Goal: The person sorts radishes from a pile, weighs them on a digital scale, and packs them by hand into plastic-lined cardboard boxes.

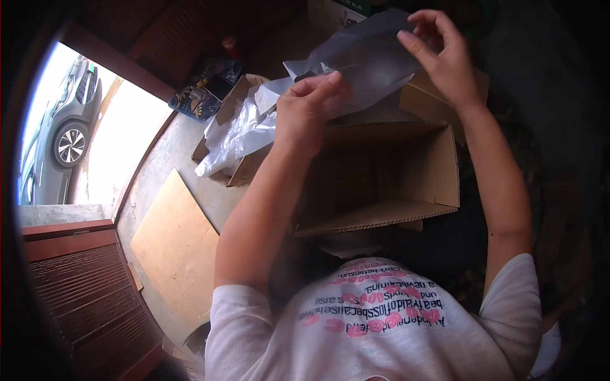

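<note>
A clear plastic bag (372, 54) is spread between my hands above an open cardboard box (381, 219). My left hand (304, 117) pinches the near left edge of the bag between thumb and fingers. At the bag's right end is my right hand (448, 60), its thumb and curved fingers apart. Whether its fingertips touch the film is hard to make out. Below the bag, the box faces up with its inside in shadow. To its left, a smaller cardboard box (238, 171) holds crumpled clear plastic (232, 136).
A flat cardboard sheet (175, 238) lies on the floor at left. Behind the smaller box is a dark patterned item (197, 95) with a phone-like black object on it. A printed carton (333, 16) stands at the back. A car (63, 136) shows through the doorway.
</note>
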`<control>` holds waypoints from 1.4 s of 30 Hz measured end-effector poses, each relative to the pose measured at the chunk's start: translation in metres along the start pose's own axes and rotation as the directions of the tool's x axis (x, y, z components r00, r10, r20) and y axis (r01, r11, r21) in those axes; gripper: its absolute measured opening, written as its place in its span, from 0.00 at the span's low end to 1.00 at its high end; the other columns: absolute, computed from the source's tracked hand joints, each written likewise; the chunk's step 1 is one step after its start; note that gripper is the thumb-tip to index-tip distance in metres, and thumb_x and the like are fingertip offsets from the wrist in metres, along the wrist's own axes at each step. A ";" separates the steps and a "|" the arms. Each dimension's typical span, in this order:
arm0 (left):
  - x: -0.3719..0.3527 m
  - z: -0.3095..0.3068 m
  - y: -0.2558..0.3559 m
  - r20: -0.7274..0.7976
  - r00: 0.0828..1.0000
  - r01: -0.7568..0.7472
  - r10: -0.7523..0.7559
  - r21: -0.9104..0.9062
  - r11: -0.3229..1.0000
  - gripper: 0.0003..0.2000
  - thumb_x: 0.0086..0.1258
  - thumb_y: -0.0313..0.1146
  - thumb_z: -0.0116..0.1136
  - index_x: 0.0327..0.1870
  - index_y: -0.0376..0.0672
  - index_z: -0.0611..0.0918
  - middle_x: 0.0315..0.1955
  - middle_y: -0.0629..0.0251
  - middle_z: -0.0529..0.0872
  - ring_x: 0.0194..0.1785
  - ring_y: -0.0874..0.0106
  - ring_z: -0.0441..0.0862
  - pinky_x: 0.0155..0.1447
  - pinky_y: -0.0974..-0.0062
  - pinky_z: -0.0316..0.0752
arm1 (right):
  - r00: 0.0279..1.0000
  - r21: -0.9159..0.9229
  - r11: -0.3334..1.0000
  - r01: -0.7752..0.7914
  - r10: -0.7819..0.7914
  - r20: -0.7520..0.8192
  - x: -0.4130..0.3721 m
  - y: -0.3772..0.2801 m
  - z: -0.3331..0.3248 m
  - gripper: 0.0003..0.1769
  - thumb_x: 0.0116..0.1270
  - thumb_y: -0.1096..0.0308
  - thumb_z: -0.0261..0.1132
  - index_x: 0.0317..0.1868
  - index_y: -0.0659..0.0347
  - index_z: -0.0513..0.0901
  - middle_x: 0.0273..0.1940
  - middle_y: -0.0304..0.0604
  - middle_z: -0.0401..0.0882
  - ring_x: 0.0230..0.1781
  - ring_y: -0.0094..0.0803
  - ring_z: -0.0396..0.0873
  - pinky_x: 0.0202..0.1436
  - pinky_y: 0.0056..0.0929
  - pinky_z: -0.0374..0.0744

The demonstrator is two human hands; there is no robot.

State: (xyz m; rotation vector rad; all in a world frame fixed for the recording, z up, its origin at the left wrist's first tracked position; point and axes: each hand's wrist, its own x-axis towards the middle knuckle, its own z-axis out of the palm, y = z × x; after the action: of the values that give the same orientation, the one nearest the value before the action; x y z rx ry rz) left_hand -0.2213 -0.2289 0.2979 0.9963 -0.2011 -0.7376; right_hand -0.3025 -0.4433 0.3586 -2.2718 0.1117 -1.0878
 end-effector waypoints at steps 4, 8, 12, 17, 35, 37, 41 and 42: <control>-0.006 0.007 -0.023 -0.019 0.999 0.037 -0.039 -0.103 0.994 0.10 0.62 0.34 0.69 0.34 0.37 0.80 0.33 0.64 0.84 0.38 0.73 0.82 0.43 0.77 0.77 | 0.922 0.302 0.904 -0.304 0.199 0.332 -0.074 -0.048 0.032 0.16 0.56 0.66 0.75 0.41 0.61 0.80 0.34 0.35 0.82 0.35 0.21 0.77 0.40 0.22 0.75; -0.010 0.002 -0.035 0.139 0.983 0.148 -0.121 -0.201 0.968 0.12 0.61 0.34 0.70 0.31 0.38 0.79 0.34 0.65 0.82 0.40 0.73 0.81 0.43 0.75 0.78 | 0.869 0.383 0.803 -0.457 0.309 0.387 -0.103 -0.043 0.046 0.14 0.59 0.73 0.72 0.44 0.64 0.81 0.37 0.38 0.84 0.36 0.22 0.80 0.42 0.22 0.78; -0.015 -0.005 -0.019 0.228 0.953 0.217 -0.199 -0.057 0.975 0.13 0.66 0.39 0.65 0.43 0.38 0.82 0.39 0.63 0.84 0.46 0.70 0.82 0.55 0.68 0.76 | 0.902 0.363 0.840 -0.403 0.298 0.312 -0.102 -0.043 0.049 0.06 0.63 0.78 0.64 0.41 0.67 0.79 0.38 0.39 0.82 0.40 0.22 0.78 0.45 0.23 0.76; 0.007 -0.060 0.071 0.237 0.935 0.115 -0.264 0.502 0.857 0.20 0.66 0.40 0.64 0.53 0.33 0.80 0.47 0.57 0.84 0.49 0.69 0.84 0.54 0.75 0.78 | 0.829 0.621 0.581 -0.526 0.514 0.222 -0.081 -0.041 0.028 0.04 0.72 0.72 0.57 0.43 0.63 0.73 0.42 0.38 0.77 0.42 0.19 0.73 0.46 0.21 0.73; 0.328 -0.418 -0.006 -0.542 0.802 0.597 0.251 0.704 -0.385 0.40 0.51 0.59 0.64 0.57 0.32 0.78 0.58 0.47 0.78 0.63 0.58 0.75 0.63 0.66 0.71 | 0.711 0.066 0.767 -0.638 0.620 -0.332 -0.108 0.043 -0.046 0.16 0.76 0.65 0.47 0.56 0.67 0.71 0.57 0.49 0.75 0.53 0.29 0.75 0.58 0.26 0.71; 0.313 -0.393 -0.001 -0.537 0.808 0.588 0.241 0.717 -0.375 0.37 0.53 0.56 0.62 0.57 0.33 0.78 0.59 0.46 0.77 0.65 0.57 0.73 0.67 0.66 0.68 | 0.705 0.035 0.754 -0.656 0.628 -0.329 -0.106 0.044 -0.047 0.17 0.76 0.65 0.47 0.57 0.67 0.71 0.57 0.49 0.75 0.53 0.29 0.75 0.58 0.26 0.71; 0.308 -0.385 0.005 -0.538 0.807 0.590 0.242 0.730 -0.344 0.36 0.55 0.55 0.62 0.59 0.34 0.77 0.60 0.47 0.76 0.64 0.57 0.75 0.66 0.64 0.69 | 0.697 -0.015 0.734 -0.679 0.638 -0.328 -0.108 0.039 -0.052 0.18 0.77 0.64 0.45 0.58 0.66 0.71 0.58 0.48 0.74 0.54 0.30 0.74 0.60 0.26 0.70; 0.307 -0.383 0.008 -0.527 0.801 0.598 0.284 0.735 -0.320 0.36 0.55 0.56 0.61 0.59 0.35 0.77 0.60 0.47 0.76 0.63 0.57 0.75 0.65 0.64 0.70 | 0.695 -0.012 0.734 -0.679 0.638 -0.333 -0.109 0.039 -0.056 0.19 0.77 0.64 0.45 0.59 0.66 0.71 0.58 0.48 0.74 0.54 0.30 0.74 0.60 0.26 0.70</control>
State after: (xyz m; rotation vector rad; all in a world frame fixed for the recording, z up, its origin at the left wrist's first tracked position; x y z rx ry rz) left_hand 0.1923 -0.1611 0.0428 3.0913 -0.0901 -0.3014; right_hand -0.4086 -0.4665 0.2893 -1.8770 1.0837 -1.0243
